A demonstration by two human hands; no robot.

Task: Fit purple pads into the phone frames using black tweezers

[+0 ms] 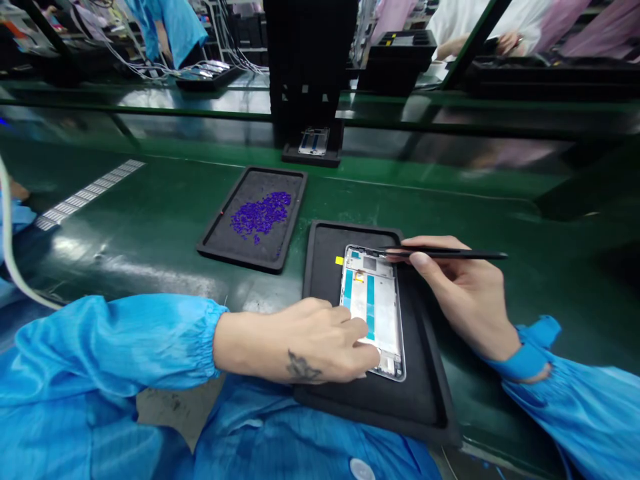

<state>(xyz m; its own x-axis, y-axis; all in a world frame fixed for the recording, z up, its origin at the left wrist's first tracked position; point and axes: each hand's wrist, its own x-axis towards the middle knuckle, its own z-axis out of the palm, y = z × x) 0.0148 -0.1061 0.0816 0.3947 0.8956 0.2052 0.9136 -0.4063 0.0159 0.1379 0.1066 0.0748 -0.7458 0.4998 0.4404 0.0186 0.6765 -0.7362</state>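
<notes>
On green bench matting, my left hand (320,343) presses the phone frame (374,310) flat in its black tray (425,393) while my right hand (463,290) pinches tweezers (450,253), apparently mid-placement, needing a precise tip descent.

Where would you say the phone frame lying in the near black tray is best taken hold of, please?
Probably by its two long metal edges, from above, near the middle of the phone frame. It lies flat in the tray, so nothing can slip underneath, and its face carries exposed parts. The left hand covers its lower end; the right hand holds tweezers at the top.
</notes>
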